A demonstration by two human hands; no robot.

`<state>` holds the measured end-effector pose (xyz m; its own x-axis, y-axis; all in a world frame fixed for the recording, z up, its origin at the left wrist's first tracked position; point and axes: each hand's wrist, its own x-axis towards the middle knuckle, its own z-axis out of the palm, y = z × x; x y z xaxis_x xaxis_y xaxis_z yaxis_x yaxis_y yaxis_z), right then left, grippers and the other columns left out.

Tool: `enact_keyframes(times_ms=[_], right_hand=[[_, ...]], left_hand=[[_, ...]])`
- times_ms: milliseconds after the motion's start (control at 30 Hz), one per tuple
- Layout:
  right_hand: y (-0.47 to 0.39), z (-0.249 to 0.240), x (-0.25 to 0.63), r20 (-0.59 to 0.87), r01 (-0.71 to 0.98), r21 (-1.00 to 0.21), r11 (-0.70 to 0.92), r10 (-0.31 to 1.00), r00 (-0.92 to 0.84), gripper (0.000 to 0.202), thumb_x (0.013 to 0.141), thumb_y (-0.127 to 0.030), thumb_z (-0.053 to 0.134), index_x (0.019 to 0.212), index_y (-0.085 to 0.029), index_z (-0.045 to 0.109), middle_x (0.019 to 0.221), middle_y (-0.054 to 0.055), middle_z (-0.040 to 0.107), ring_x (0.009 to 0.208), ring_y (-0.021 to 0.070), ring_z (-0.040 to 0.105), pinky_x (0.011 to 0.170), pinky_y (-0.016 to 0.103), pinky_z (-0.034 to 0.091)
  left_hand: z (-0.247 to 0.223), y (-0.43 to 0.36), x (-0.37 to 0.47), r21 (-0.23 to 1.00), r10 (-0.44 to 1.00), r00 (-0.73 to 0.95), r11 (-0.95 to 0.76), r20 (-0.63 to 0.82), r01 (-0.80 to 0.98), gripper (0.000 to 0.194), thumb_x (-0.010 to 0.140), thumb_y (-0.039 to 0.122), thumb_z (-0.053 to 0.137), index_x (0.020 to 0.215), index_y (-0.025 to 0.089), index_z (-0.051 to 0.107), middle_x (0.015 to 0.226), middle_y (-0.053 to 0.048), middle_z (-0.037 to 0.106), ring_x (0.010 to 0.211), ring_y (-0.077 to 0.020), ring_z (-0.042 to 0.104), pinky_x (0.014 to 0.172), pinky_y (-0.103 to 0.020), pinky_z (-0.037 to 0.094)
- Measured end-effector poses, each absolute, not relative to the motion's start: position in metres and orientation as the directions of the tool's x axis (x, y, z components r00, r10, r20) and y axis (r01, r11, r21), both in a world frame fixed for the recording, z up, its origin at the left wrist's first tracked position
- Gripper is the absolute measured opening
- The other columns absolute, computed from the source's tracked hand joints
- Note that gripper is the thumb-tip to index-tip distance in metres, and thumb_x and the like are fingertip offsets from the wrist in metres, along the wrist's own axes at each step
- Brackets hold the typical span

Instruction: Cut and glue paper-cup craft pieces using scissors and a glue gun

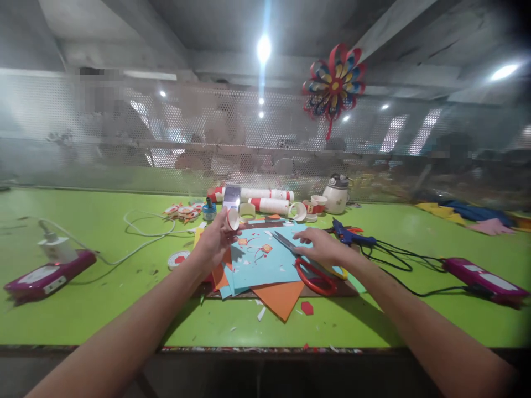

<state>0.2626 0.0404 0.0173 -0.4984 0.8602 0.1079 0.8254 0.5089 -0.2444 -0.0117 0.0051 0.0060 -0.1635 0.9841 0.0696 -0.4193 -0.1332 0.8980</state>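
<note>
My left hand (213, 237) is closed around a small white paper cup (233, 219) with a red outside, its round end turned toward me. On the right, my right hand (321, 244) reaches over a pair of scissors (315, 281) with red handles; its fingers are apart near the blades, and whether they touch the metal I cannot tell. Beneath both hands lie light-blue paper sheets (255, 273) bearing small red-and-orange cut-outs (266, 249) and scraps. An orange sheet (282, 301) sticks out below them. A yellow handle (341, 272) shows partly under my right wrist.
Behind the sheets are stacked paper cups (269, 206), a phone (231, 196), a blue glue bottle (209, 210) and a kettle-like flask (336, 194). A blue glue gun (352, 235) trails cables to a purple power strip (483, 279). Another purple strip (52, 276) sits left.
</note>
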Motion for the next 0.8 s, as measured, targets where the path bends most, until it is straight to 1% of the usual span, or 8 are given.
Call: enact_keyframes(times_ms=[100, 200, 267, 333, 433, 500, 700, 800], right_hand=[[0.030, 0.021, 0.276, -0.003, 0.854, -0.156, 0.496, 0.864, -0.503, 0.040, 0.084, -0.042, 0.064, 0.115, -0.017, 0.062, 0.107, 0.009, 0.064, 0.098, 0.0246, 0.060, 0.085, 0.045, 0.047], [0.021, 0.019, 0.283, -0.083, 0.867, -0.108, 0.487, 0.864, -0.496, 0.050, 0.074, -0.035, 0.071, 0.121, -0.020, 0.062, 0.105, 0.013, 0.064, 0.095, 0.0300, 0.061, 0.077, 0.042, 0.047], [0.018, 0.016, 0.283, -0.107, 0.878, -0.093, 0.470, 0.872, -0.478, 0.061, 0.072, -0.027, 0.072, 0.131, -0.022, 0.054, 0.109, 0.013, 0.063, 0.096, 0.0312, 0.061, 0.074, 0.041, 0.048], [0.019, 0.013, 0.280, -0.134, 0.893, -0.096, 0.439, 0.884, -0.448, 0.068, 0.075, -0.025, 0.071, 0.137, -0.023, 0.045, 0.114, 0.012, 0.061, 0.096, 0.0284, 0.061, 0.074, 0.040, 0.051], [0.025, 0.008, 0.275, -0.177, 0.914, -0.136, 0.381, 0.899, -0.401, 0.049, 0.088, -0.030, 0.063, 0.133, -0.021, 0.047, 0.118, 0.009, 0.060, 0.093, 0.0217, 0.063, 0.075, 0.039, 0.055], [0.029, 0.003, 0.273, -0.169, 0.925, -0.169, 0.341, 0.914, -0.368, 0.038, 0.092, -0.031, 0.059, 0.127, -0.018, 0.052, 0.118, 0.008, 0.060, 0.094, 0.0206, 0.063, 0.078, 0.040, 0.055], [0.034, -0.005, 0.278, -0.040, 0.931, -0.266, 0.249, 0.963, -0.268, 0.027, 0.092, -0.033, 0.057, 0.113, -0.016, 0.060, 0.113, 0.007, 0.063, 0.096, 0.0203, 0.063, 0.083, 0.042, 0.052], [0.033, 0.002, 0.284, 0.062, 0.887, -0.365, 0.284, 0.958, -0.281, 0.020, 0.084, -0.028, 0.065, 0.103, -0.021, 0.065, 0.107, 0.008, 0.067, 0.097, 0.0242, 0.063, 0.082, 0.040, 0.050]], left_hand=[[0.002, 0.006, -0.009, 0.903, 0.986, -0.155, -0.126, 0.067, -0.411, 0.042, 0.076, 0.053, 0.065, 0.091, 0.013, 0.063, 0.072, -0.006, 0.068, 0.059, -0.0118, 0.059, 0.053, -0.020, 0.043], [-0.001, 0.006, -0.006, 0.899, 0.984, -0.152, -0.144, 0.088, -0.413, 0.041, 0.071, 0.050, 0.071, 0.091, 0.015, 0.065, 0.075, -0.002, 0.067, 0.060, -0.0091, 0.056, 0.055, -0.019, 0.042], [-0.002, 0.005, -0.004, 0.901, 0.986, -0.137, -0.147, 0.098, -0.409, 0.043, 0.068, 0.050, 0.073, 0.090, 0.014, 0.067, 0.077, -0.003, 0.067, 0.063, -0.0109, 0.057, 0.056, -0.020, 0.042], [-0.002, 0.004, -0.004, 0.904, 0.988, -0.118, -0.141, 0.101, -0.403, 0.040, 0.069, 0.049, 0.072, 0.088, 0.014, 0.067, 0.077, -0.005, 0.067, 0.064, -0.0125, 0.057, 0.057, -0.022, 0.043], [0.000, 0.004, -0.006, 0.908, 0.989, -0.107, -0.134, 0.099, -0.398, 0.035, 0.069, 0.045, 0.072, 0.085, 0.015, 0.066, 0.074, -0.004, 0.066, 0.060, -0.0121, 0.056, 0.055, -0.022, 0.043], [0.004, 0.005, -0.006, 0.906, 0.990, -0.104, -0.133, 0.099, -0.401, 0.032, 0.069, 0.043, 0.071, 0.084, 0.015, 0.065, 0.071, -0.002, 0.064, 0.059, -0.0112, 0.056, 0.055, -0.021, 0.043], [0.027, 0.005, -0.006, 0.897, 0.992, 0.008, -0.114, 0.130, -0.428, 0.028, 0.075, 0.035, 0.069, 0.092, 0.014, 0.066, 0.074, -0.005, 0.065, 0.060, -0.0117, 0.059, 0.053, -0.021, 0.044], [0.035, 0.003, -0.006, 0.887, 0.981, 0.105, -0.100, 0.164, -0.452, 0.033, 0.076, 0.029, 0.069, 0.106, 0.015, 0.065, 0.080, -0.006, 0.066, 0.062, -0.0128, 0.062, 0.054, -0.022, 0.046]])
